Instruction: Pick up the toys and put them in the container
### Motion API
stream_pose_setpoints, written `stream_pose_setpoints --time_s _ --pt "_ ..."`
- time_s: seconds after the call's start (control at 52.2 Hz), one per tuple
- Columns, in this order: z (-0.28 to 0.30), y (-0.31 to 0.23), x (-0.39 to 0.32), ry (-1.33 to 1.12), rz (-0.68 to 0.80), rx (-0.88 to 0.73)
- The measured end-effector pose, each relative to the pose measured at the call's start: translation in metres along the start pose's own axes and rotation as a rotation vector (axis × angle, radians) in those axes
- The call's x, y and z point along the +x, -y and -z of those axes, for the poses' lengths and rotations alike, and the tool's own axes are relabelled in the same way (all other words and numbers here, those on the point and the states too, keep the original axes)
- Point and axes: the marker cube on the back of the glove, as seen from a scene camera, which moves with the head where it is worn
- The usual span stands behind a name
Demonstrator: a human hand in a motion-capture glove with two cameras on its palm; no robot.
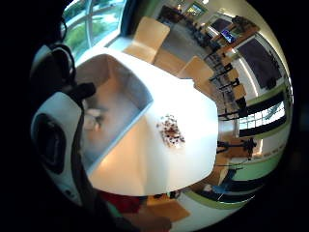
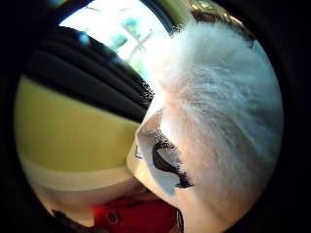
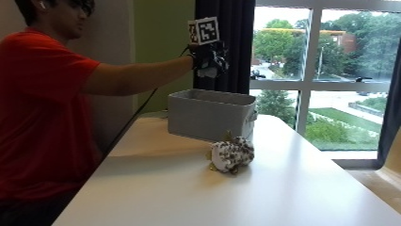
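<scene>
In the outside view my gloved right hand (image 3: 210,59) is held up in the air above the grey fabric container (image 3: 210,115). It grips a white furry toy (image 3: 208,73), which fills the thumb side palm view (image 2: 218,107) with long white fur and a black marking. A spotted brown-and-white plush toy (image 3: 232,155) lies on the white table just in front of the container. From the little finger side the open container (image 1: 140,113) is below the palm, with a pale object (image 1: 91,118) lying inside it and the spotted toy (image 1: 170,130) on the table beside it.
The white table (image 3: 251,197) stretches toward the camera in front of the spotted toy. A dark curtain (image 3: 228,42) and a big window (image 3: 313,70) stand behind the container. Wooden chairs (image 1: 149,36) stand at the table's far side.
</scene>
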Motion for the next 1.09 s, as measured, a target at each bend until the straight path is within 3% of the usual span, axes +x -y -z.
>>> stream_pose_setpoints --time_s 0.345,0.518,1.093 --pt "-0.028 0.0 -0.017 0.166 0.016 -0.137" --pt "-0.025 -0.013 0.001 0.091 0.05 -0.14" --pt "-0.037 -0.108 0.167 -0.066 -0.158 -0.233"
